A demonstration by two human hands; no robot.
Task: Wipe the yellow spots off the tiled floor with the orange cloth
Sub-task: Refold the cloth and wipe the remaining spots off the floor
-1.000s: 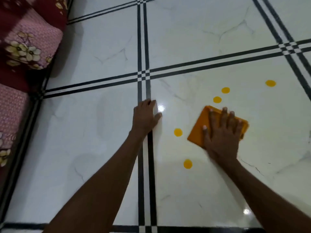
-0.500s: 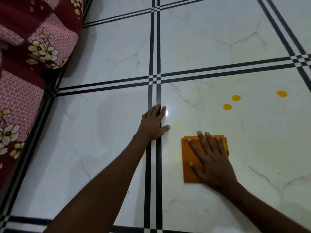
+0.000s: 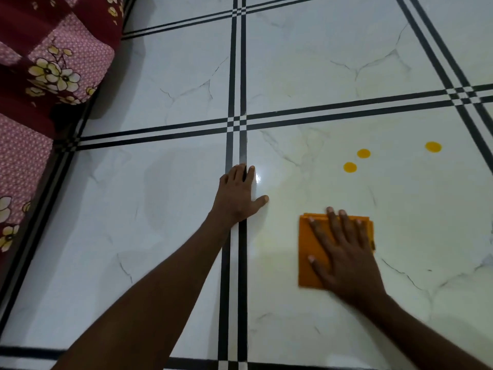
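Note:
A folded orange cloth (image 3: 306, 252) lies flat on the white tiled floor (image 3: 165, 209). My right hand (image 3: 344, 252) presses down on it with fingers spread. Three yellow spots remain beyond the cloth: one (image 3: 350, 167), one (image 3: 363, 153) and one farther right (image 3: 433, 146). My left hand (image 3: 238, 194) rests palm-down on the floor over the black tile stripe, left of the cloth, holding nothing.
Black double stripes (image 3: 236, 121) cross the floor in a grid. A maroon and pink flowered fabric (image 3: 40, 84) lies along the left edge. A light glare sits by my left fingertips.
My right hand slid the cloth toward me and left. The two nearer yellow spots seen a second ago are no longer visible. My left hand stays planted.

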